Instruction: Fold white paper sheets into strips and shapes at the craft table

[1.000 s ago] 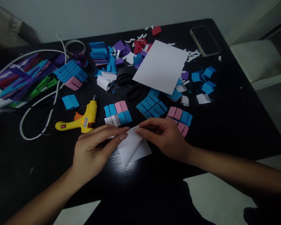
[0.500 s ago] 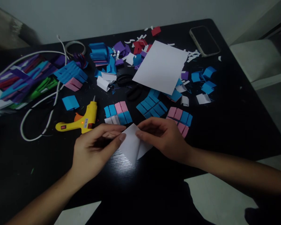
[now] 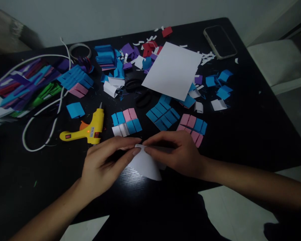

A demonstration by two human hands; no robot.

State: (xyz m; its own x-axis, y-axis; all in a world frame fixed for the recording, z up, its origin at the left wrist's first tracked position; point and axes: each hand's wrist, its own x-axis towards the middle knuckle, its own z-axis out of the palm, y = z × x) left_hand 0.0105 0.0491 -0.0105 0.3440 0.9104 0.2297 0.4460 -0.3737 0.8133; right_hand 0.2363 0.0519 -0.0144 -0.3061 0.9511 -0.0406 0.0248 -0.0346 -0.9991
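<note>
A piece of white paper (image 3: 145,164) is held between both hands near the front of the black table, its lower part curving down. My left hand (image 3: 106,164) pinches the paper's top left edge between thumb and fingers. My right hand (image 3: 177,152) pinches the top edge close beside it, and part of the paper lies behind its fingers. Just beyond the hands lie folded-paper blocks: a blue, pink and white one (image 3: 126,122), a blue one (image 3: 163,114) and a pink and blue one (image 3: 192,129).
A yellow glue gun (image 3: 96,125) lies left of the blocks. Behind are a white sheet (image 3: 173,70), black scissors (image 3: 134,84), paper scraps, and a phone (image 3: 220,42) at the back right. A white cable (image 3: 27,127) loops around bundled strips at left.
The paper's top edge has changed from a pointed corner to a flatter fold, and its lower part now bows toward the right. Both hands have come slightly nearer the front.
</note>
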